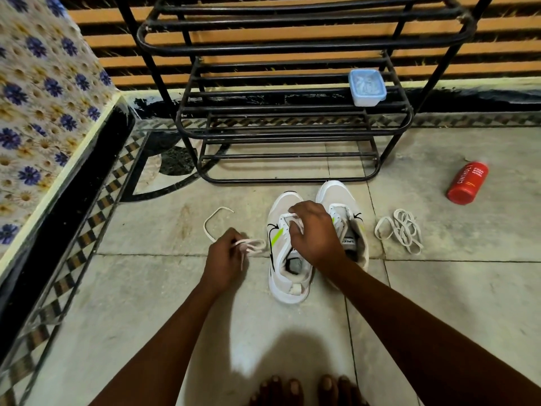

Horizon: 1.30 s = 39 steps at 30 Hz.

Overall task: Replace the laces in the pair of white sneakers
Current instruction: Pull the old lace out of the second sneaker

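Note:
Two white sneakers stand side by side on the floor tiles, toes pointing away from me. The left sneaker [282, 276] has black and lime-green side marks. The right sneaker [336, 197] is partly hidden behind my right hand [314, 232], which pinches the lace at the left sneaker's upper eyelets. My left hand [224, 256] grips a bunched white lace [210, 221] to the left of the shoes; its free end curls across the floor. A second loose white lace [401, 234] lies coiled on the floor to the right of the shoes.
A black metal shoe rack [292, 124] stands just beyond the sneakers, with a pale blue lidded box [367, 87] on a shelf. A red bottle [467, 183] lies at the right. A floral-covered bed edge [44, 112] runs along the left. My bare toes [307, 389] show below.

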### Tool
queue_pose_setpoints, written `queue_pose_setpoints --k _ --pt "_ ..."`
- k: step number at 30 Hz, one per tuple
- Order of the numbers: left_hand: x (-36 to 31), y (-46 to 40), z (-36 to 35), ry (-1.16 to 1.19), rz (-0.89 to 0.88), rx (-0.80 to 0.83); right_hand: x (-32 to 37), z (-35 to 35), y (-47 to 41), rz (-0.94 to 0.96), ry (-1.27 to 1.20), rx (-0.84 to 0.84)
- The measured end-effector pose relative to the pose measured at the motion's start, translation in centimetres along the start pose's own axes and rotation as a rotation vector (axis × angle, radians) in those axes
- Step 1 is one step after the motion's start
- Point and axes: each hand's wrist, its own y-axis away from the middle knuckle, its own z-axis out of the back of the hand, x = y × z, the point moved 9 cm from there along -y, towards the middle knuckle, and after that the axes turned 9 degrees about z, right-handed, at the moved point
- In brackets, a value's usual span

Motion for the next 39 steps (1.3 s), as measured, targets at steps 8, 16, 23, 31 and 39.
queue_pose_setpoints --k 8,16,23,31,39 --pt "-15.2 -2.4 1.1 0.576 0.003 0.090 -0.5 -0.8 -1.3 -0.278 -0.633 0.152" --pt "-25.1 -7.0 0.3 0.986 0.089 0.185 -1.5 4.4 -0.6 -0.339 -0.847 0.072" --pt "-24.6 -7.6 -9.2 0.814 0.313 0.291 -9.1 13.2 1.6 -0.496 -0.876 -0.349" --pt "-23.8 -3.1 -23.2 0.585 0.543 0.497 -17.6 19.3 7.3 -0.619 -0.526 -0.518" --pt "-24.0 -0.5 -29.0 0.423 0.609 0.648 -22.4 19.4 9.3 -0.755 -0.267 -0.253"
